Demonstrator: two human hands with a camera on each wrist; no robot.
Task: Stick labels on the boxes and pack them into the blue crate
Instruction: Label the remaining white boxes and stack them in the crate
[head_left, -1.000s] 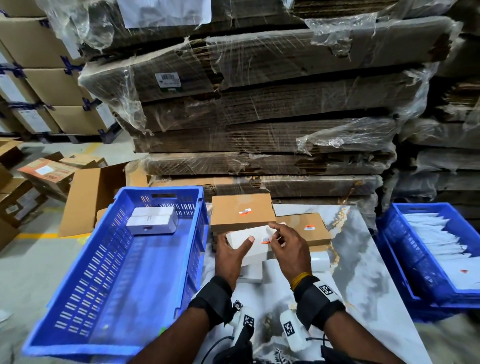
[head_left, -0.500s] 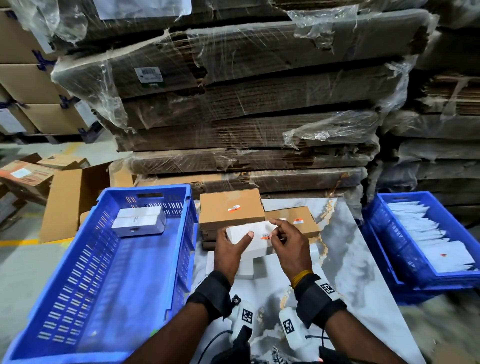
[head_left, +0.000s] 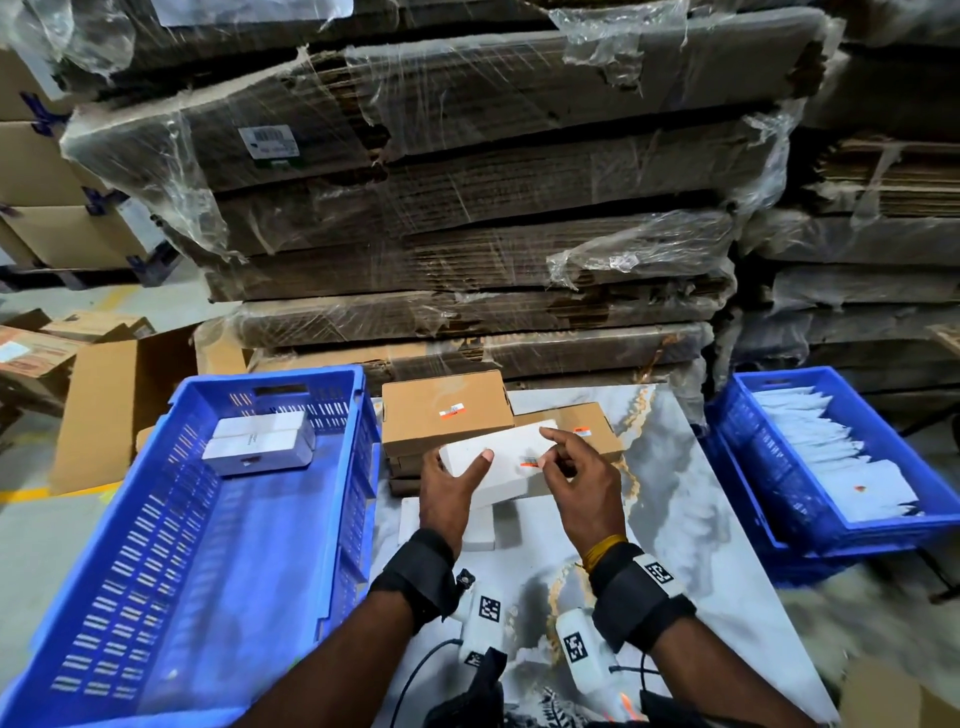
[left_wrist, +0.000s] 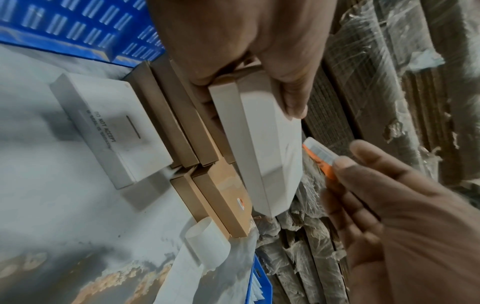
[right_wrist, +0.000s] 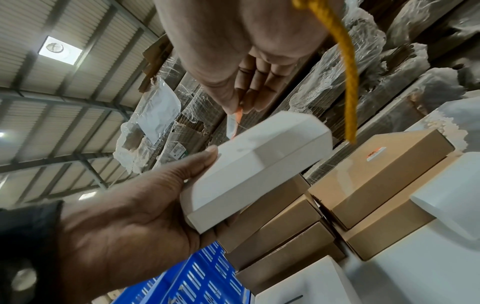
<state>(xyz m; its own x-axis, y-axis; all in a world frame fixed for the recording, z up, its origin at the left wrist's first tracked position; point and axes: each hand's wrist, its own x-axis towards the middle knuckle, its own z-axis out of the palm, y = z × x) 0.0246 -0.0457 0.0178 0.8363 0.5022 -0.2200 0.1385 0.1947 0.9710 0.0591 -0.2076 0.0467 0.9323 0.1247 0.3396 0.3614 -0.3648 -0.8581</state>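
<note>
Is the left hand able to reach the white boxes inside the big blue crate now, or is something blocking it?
Probably not yet: the left hand grips a white box while the right hand pinches a label at it. The crate itself is open on top, its white boxes uncovered.

The head view looks down and forward over both forearms at the table (head_left: 701, 499). Each wrist view sits close behind its own palm, looking along the fingers, the right one tilted up toward the roof. All three share the white box (head_left: 498, 457) (left_wrist: 270, 156) (right_wrist: 259, 164)
</note>
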